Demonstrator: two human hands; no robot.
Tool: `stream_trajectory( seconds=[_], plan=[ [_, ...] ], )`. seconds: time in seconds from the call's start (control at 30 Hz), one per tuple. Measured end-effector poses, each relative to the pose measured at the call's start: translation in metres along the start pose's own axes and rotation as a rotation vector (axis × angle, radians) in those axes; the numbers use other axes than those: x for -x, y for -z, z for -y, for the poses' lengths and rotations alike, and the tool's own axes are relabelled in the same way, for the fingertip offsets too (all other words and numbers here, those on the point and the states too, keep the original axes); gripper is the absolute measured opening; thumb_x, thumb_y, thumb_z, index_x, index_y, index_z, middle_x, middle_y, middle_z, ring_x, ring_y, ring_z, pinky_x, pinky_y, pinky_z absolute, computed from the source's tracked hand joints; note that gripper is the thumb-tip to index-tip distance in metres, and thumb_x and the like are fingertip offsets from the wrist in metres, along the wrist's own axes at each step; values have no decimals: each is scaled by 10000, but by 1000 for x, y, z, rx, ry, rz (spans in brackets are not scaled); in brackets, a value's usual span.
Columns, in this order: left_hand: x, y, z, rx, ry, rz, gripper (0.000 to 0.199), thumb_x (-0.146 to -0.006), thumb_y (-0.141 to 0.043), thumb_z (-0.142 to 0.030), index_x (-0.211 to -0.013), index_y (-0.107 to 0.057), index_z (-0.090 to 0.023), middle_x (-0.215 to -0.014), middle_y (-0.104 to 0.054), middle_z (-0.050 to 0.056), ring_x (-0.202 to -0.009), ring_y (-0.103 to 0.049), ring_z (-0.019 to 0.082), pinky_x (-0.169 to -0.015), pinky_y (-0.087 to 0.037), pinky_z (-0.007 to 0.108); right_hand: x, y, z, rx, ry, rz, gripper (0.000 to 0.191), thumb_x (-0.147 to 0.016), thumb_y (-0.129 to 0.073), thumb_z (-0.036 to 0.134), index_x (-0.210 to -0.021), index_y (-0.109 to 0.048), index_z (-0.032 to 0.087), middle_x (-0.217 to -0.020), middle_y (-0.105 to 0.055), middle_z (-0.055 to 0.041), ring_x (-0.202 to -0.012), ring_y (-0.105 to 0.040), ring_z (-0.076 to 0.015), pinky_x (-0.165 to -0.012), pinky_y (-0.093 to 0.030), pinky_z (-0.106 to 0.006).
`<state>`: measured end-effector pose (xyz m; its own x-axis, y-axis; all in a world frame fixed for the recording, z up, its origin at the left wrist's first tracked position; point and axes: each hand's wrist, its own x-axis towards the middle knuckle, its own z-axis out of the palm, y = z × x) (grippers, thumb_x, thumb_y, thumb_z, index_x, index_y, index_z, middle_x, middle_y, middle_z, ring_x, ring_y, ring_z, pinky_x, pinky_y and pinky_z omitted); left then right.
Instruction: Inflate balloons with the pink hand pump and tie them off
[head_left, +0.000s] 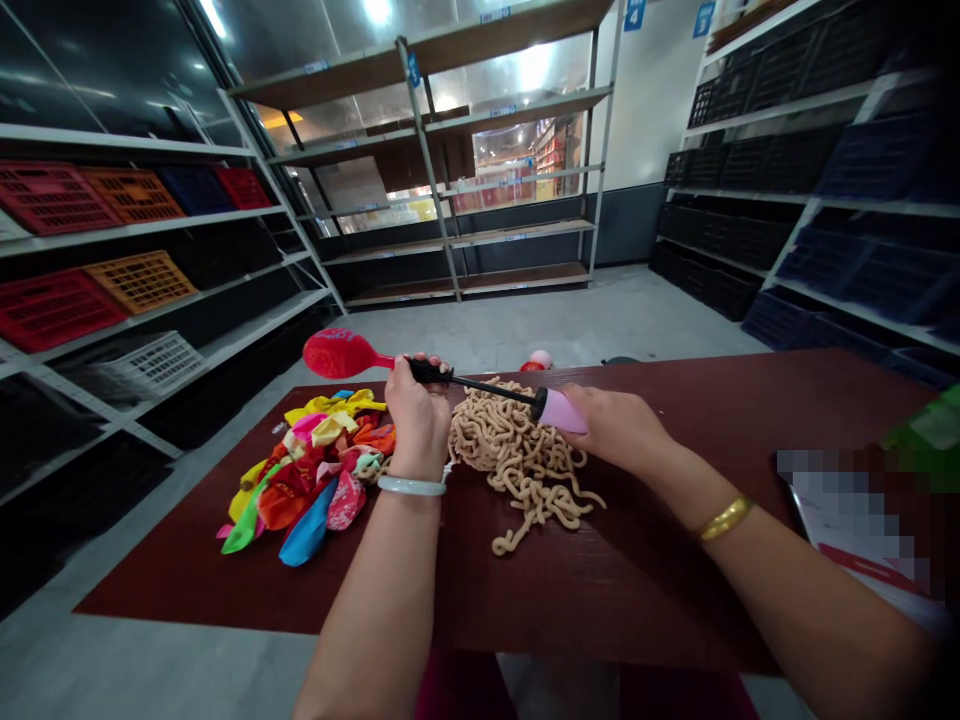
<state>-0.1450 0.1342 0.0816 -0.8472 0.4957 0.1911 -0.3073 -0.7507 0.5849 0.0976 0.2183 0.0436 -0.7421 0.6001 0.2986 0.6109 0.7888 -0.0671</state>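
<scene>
A balloon pump [495, 390] lies level across both hands, its black rod drawn out between them. My left hand [420, 415] is closed around the black nozzle end, where the neck of a partly filled red balloon [337, 353] sits. My right hand [619, 425] grips the pink pump body [562, 411] at the other end. Beneath the rod is a tangled heap of tan, rope-like strands [517, 460]. Left of my left wrist spreads a pile of limp balloons [300, 485] in several colours, some patterned.
Everything lies on a dark red-brown table [675, 580]. A blurred-out flat item [855, 520] is at its right side. Past the far edge a pink round thing [540, 358] shows. Metal shelving [450, 240] stands behind, and racks with plastic crates [142, 283] flank both sides.
</scene>
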Motion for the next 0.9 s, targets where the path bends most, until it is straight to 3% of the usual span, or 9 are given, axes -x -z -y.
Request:
stream_trajectory(
  seconds=[0.23,0.4,0.53,0.67,0.9],
  plan=[
    [30,-14,31,-18,90,66,161,-845,-590,-288,-828,-453,-204,-697,-567,-26,-622,-595,111,-651,-473,261,0,9,9,17,-63,36,435,-840,-583,491,-1166,-509,214,-1011,-690,-112,-861,-666,-262,-648,-408,-318],
    [71,-26,54,-53,200,150,201,-849,-588,-363,-868,-461,-209,-762,-622,6,-687,-646,154,-799,-512,382,4,15,23,-16,-112,23,447,-854,-526,570,-1099,-520,196,-989,-699,-124,-844,-671,-270,-641,-412,-320],
    [88,-31,60,-65,206,162,158,-860,-577,-317,-865,-462,-209,-743,-591,-11,-637,-604,121,-761,-511,340,5,15,27,-10,-139,4,395,-851,-526,546,-1020,-539,188,-894,-704,-108,-782,-674,-269,-605,-397,-318],
    [80,-32,51,-84,142,130,151,-855,-574,-280,-852,-442,-207,-721,-575,-19,-625,-593,113,-713,-492,299,3,14,28,-7,-138,-34,363,-836,-554,517,-1005,-540,196,-910,-701,-98,-770,-674,-262,-582,-390,-307],
    [25,-17,17,-83,17,36,94,-836,-514,-197,-811,-424,-207,-656,-527,-45,-564,-553,106,-607,-455,264,-2,13,14,18,-129,-9,389,-808,-585,528,-1036,-551,214,-931,-698,-87,-788,-672,-268,-596,-406,-314]
  ],
)
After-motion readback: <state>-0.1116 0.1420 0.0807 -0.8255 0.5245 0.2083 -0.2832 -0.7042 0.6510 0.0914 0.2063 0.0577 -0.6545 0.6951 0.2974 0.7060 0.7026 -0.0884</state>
